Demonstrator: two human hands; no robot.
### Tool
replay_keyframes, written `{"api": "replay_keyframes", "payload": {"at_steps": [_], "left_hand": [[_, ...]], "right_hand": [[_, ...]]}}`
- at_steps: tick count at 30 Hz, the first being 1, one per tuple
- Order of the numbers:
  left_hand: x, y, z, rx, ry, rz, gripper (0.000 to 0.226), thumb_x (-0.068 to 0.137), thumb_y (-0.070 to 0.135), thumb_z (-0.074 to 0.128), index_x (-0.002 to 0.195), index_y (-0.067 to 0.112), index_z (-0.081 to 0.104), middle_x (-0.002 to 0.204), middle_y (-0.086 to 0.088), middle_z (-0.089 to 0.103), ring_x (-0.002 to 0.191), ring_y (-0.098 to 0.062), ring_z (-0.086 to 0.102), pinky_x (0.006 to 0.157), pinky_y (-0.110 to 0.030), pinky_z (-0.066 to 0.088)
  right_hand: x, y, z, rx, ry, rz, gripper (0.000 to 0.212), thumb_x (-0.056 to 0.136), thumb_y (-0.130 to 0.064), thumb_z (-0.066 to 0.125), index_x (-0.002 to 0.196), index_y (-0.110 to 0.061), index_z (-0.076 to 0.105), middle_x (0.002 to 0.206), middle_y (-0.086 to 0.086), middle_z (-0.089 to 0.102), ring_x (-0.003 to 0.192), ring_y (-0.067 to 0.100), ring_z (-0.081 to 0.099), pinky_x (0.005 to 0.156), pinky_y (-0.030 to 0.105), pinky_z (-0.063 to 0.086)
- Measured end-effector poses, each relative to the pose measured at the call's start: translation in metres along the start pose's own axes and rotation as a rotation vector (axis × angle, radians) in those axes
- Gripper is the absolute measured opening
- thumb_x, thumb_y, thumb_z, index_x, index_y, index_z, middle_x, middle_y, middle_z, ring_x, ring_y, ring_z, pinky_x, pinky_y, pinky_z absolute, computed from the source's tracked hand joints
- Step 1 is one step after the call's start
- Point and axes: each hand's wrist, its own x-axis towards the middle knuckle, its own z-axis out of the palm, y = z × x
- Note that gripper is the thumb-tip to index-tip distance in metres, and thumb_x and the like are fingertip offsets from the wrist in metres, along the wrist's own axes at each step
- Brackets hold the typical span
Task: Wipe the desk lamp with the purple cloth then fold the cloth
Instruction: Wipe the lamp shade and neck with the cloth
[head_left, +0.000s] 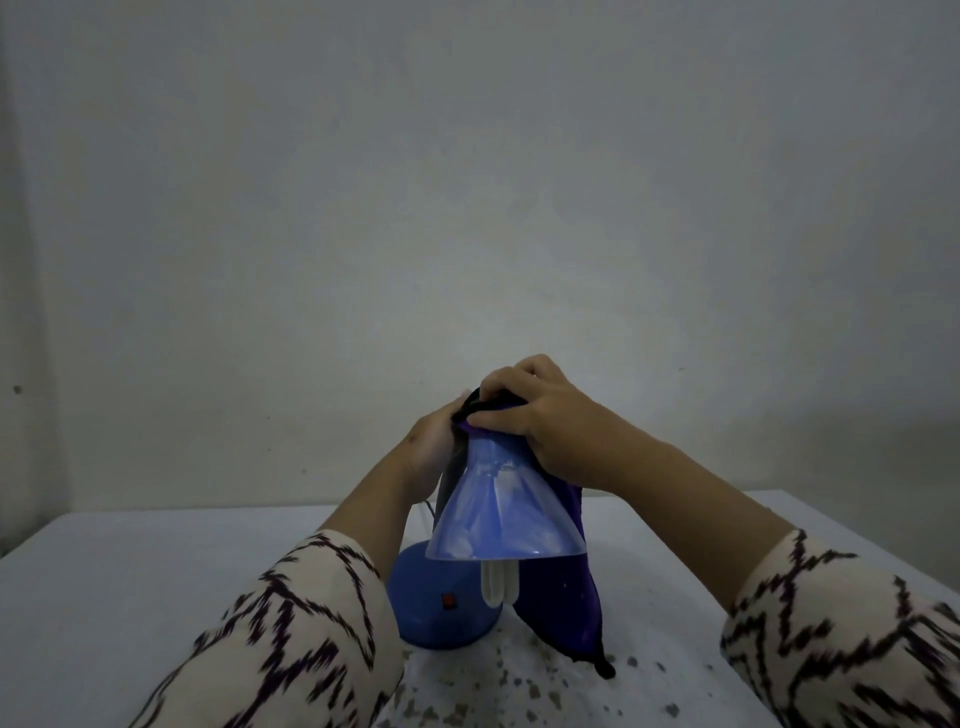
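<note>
A blue desk lamp stands on the table in front of me, with a cone shade (501, 512), a white bulb (500, 584) under it and a round base (439, 605) with a red switch. My right hand (540, 421) presses the purple cloth (563, 603) onto the top of the shade; the cloth hangs down the right side to the table. My left hand (428, 452) grips the lamp's neck behind the shade on the left, partly hidden.
The white table (156, 587) runs up to a plain wall (467, 208). Dark specks are scattered on the table surface near me, below the lamp. A thin cord (429, 512) leaves the lamp at the back left.
</note>
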Motion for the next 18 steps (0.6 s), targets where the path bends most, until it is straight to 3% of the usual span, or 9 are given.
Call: {"api": "replay_keyframes", "payload": {"at_steps": [3, 6, 8, 14, 18], "left_hand": [[-0.002, 0.0, -0.001, 0.012, -0.019, -0.029, 0.038, 0.099, 0.032, 0.029, 0.097, 0.016, 0.064, 0.095, -0.004, 0.067, 0.09, -0.013, 0.063, 0.08, -0.024, 0.051], [-0.003, -0.002, -0.001, 0.003, -0.084, -0.056, 0.048, 0.099, 0.038, 0.025, 0.091, 0.015, 0.066, 0.082, 0.003, 0.074, 0.078, -0.005, 0.069, 0.063, -0.016, 0.053], [-0.003, -0.002, 0.0, -0.043, -0.105, -0.06, 0.05, 0.1, 0.04, 0.02, 0.094, 0.016, 0.064, 0.079, 0.006, 0.075, 0.076, -0.003, 0.069, 0.061, -0.015, 0.053], [-0.001, -0.002, 0.002, -0.106, -0.06, 0.002, 0.046, 0.099, 0.042, 0.018, 0.098, 0.021, 0.059, 0.075, 0.009, 0.074, 0.072, -0.003, 0.069, 0.059, -0.016, 0.053], [0.0, -0.006, 0.002, -0.027, -0.048, 0.007, 0.052, 0.098, 0.046, 0.015, 0.098, 0.021, 0.061, 0.078, 0.01, 0.074, 0.073, -0.003, 0.069, 0.059, -0.016, 0.053]], "right_hand": [[-0.005, -0.007, -0.002, -0.025, -0.05, -0.047, 0.038, 0.088, -0.008, 0.055, 0.124, -0.02, 0.058, 0.13, 0.008, 0.049, 0.117, 0.03, 0.034, 0.094, 0.039, 0.038], [-0.011, -0.006, -0.004, -0.017, -0.072, -0.076, 0.037, 0.087, -0.008, 0.056, 0.122, -0.02, 0.059, 0.128, 0.007, 0.051, 0.116, 0.03, 0.036, 0.093, 0.038, 0.038], [-0.011, -0.002, -0.004, -0.028, -0.071, -0.066, 0.038, 0.088, -0.007, 0.056, 0.123, -0.02, 0.058, 0.129, 0.006, 0.05, 0.117, 0.03, 0.036, 0.094, 0.038, 0.038], [0.01, 0.009, 0.002, 0.028, -0.002, 0.1, 0.035, 0.091, -0.008, 0.048, 0.124, -0.018, 0.057, 0.125, 0.009, 0.047, 0.116, 0.027, 0.032, 0.095, 0.033, 0.032], [0.026, 0.02, 0.009, 0.084, -0.089, 0.27, 0.037, 0.094, -0.006, 0.042, 0.125, -0.019, 0.055, 0.122, 0.01, 0.049, 0.112, 0.026, 0.039, 0.096, 0.032, 0.033]]}}
